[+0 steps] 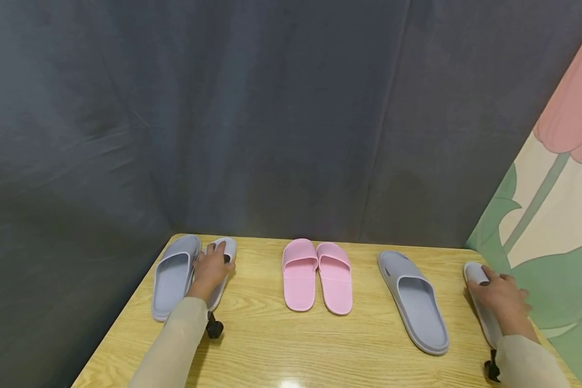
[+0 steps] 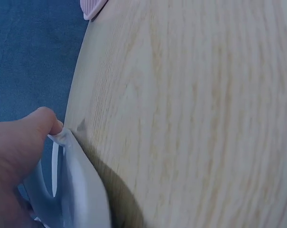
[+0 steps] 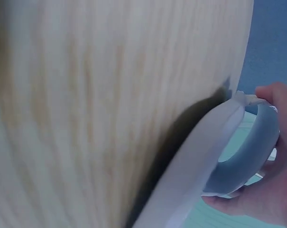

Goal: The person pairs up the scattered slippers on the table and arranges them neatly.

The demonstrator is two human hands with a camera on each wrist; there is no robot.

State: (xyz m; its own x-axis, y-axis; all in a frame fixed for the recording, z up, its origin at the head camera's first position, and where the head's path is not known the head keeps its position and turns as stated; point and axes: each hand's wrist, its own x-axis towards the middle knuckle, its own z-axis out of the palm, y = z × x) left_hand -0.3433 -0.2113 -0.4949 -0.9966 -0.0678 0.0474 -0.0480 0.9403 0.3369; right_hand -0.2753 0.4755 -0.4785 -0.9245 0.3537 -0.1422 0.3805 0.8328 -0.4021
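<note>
On the left side of the table, my left hand (image 1: 210,272) grips a light grey slipper (image 1: 216,298) from above by its strap. In the left wrist view the thumb (image 2: 42,118) presses on the strap's edge. A matching grey slipper (image 1: 171,285) lies right beside it, toward the table's left edge. At the far right my right hand (image 1: 504,296) holds another grey slipper (image 1: 490,325) by the strap. The right wrist view has this slipper (image 3: 195,161) tilted, with fingers round its strap. To its left rests a larger-looking grey slipper (image 1: 423,310), toe away from me.
A pair of pink slippers (image 1: 299,285) stands side by side at mid-table, toes toward the back. Behind the wooden table (image 1: 291,345) hangs a dark curtain (image 1: 291,118). A tulip-patterned panel (image 1: 558,226) borders the right side.
</note>
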